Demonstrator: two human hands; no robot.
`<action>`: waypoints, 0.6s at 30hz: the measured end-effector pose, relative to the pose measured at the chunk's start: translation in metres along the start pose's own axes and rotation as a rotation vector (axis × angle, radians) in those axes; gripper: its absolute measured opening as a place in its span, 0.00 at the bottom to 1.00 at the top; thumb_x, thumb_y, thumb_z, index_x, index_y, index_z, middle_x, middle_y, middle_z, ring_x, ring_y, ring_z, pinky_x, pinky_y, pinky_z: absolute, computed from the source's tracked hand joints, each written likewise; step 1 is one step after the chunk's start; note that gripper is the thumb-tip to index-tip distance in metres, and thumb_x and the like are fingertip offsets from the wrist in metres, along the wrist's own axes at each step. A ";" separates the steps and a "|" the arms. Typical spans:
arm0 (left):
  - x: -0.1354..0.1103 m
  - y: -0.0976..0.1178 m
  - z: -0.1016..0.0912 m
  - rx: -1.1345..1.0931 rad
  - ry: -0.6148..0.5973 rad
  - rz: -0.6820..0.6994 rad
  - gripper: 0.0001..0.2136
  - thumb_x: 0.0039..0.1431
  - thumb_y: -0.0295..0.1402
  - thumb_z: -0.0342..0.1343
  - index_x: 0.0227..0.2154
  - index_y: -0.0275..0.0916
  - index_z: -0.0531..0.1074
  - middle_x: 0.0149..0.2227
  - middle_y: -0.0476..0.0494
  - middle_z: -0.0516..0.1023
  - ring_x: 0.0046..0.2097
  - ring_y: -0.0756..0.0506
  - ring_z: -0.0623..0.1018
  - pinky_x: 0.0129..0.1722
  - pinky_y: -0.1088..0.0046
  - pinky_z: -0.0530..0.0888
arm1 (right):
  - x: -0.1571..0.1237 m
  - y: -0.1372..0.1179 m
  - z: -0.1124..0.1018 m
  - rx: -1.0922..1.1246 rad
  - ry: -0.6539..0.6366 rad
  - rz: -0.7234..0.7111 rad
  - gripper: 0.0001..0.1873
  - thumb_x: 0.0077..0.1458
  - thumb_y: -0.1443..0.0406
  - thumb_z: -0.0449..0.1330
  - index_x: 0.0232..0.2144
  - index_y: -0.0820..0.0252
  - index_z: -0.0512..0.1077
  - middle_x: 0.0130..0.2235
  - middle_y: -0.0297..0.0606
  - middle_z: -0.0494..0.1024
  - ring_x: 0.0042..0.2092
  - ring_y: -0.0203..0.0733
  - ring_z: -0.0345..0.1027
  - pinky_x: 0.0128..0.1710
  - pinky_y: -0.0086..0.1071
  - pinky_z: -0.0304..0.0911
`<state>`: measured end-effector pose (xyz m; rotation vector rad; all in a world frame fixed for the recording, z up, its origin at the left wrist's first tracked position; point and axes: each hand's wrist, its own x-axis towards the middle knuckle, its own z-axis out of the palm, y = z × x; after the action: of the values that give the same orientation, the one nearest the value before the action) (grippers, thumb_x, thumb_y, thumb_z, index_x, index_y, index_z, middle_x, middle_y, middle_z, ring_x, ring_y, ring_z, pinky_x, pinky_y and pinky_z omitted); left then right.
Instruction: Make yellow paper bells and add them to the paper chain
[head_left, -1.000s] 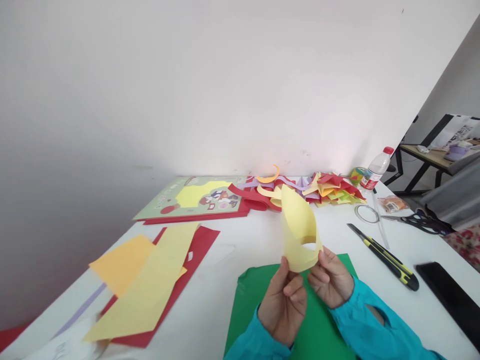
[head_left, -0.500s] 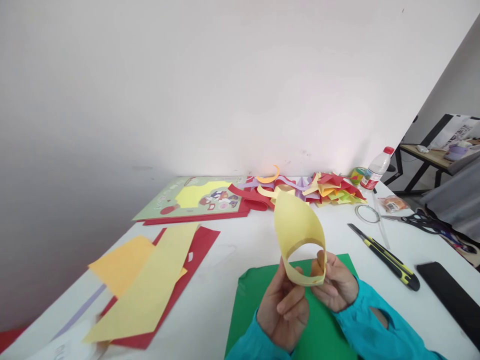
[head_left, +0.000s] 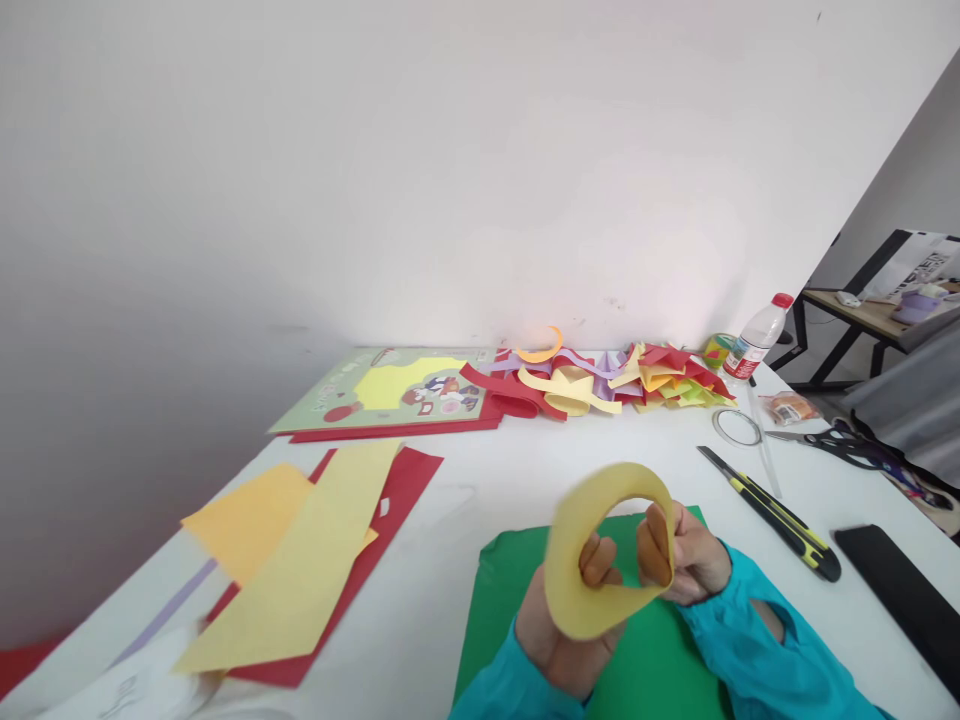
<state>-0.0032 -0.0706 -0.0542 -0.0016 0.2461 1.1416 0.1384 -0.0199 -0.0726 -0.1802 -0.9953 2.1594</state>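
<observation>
A yellow strip of paper curled into a ring [head_left: 568, 560] is held up between my hands, its round opening facing me. My left hand [head_left: 570, 640] grips it from the lower left, with curled fingertips showing through the opening. My right hand [head_left: 694, 555] pinches the right side, thumb outside and fingers inside the ring. Beneath both hands lies a green sheet [head_left: 510, 580] on the white table.
Left are yellow paper [head_left: 315, 560], orange paper [head_left: 255, 515] and red paper [head_left: 409, 490]. Behind lie a paper pad [head_left: 337, 400] and colourful paper cutouts [head_left: 577, 385]. Right are a utility knife [head_left: 780, 515], scissors [head_left: 840, 440], tape roll [head_left: 737, 428], bottle [head_left: 757, 335] and black bar [head_left: 900, 590].
The yellow paper ring has tipped over and come lower, so its opening now faces me more squarely. Both hands keep hold, the left partly behind it. The view has shifted slightly.
</observation>
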 end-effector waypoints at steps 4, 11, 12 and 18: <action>0.004 0.001 -0.002 0.074 0.046 -0.026 0.21 0.48 0.32 0.61 0.12 0.38 0.54 0.14 0.57 0.50 0.16 0.57 0.56 0.14 0.84 0.59 | -0.001 0.000 -0.004 0.027 -0.028 0.004 0.14 0.42 0.62 0.67 0.19 0.63 0.66 0.16 0.27 0.67 0.10 0.21 0.45 0.09 0.18 0.43; 0.001 0.003 -0.006 0.075 0.047 -0.046 0.09 0.52 0.29 0.57 0.19 0.35 0.66 0.17 0.55 0.62 0.14 0.60 0.52 0.12 0.85 0.55 | -0.001 0.005 -0.006 0.059 -0.077 -0.003 0.16 0.44 0.61 0.66 0.17 0.62 0.64 0.17 0.27 0.67 0.11 0.21 0.45 0.09 0.18 0.44; 0.001 0.004 -0.006 0.073 0.043 -0.050 0.10 0.53 0.30 0.57 0.19 0.35 0.67 0.16 0.56 0.61 0.13 0.60 0.52 0.12 0.85 0.55 | 0.000 0.006 -0.006 0.061 -0.081 -0.008 0.16 0.44 0.61 0.66 0.17 0.62 0.63 0.16 0.27 0.67 0.11 0.22 0.45 0.10 0.18 0.45; 0.004 0.002 -0.005 0.069 -0.129 -0.104 0.05 0.47 0.28 0.58 0.29 0.32 0.74 0.24 0.51 0.73 0.15 0.60 0.57 0.14 0.83 0.58 | 0.006 0.010 -0.002 0.124 -0.004 -0.133 0.13 0.46 0.61 0.66 0.19 0.61 0.67 0.15 0.22 0.59 0.12 0.21 0.43 0.11 0.17 0.45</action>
<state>-0.0047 -0.0671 -0.0594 0.1188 0.1691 1.0250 0.1291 -0.0187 -0.0798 -0.0492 -0.8486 2.0921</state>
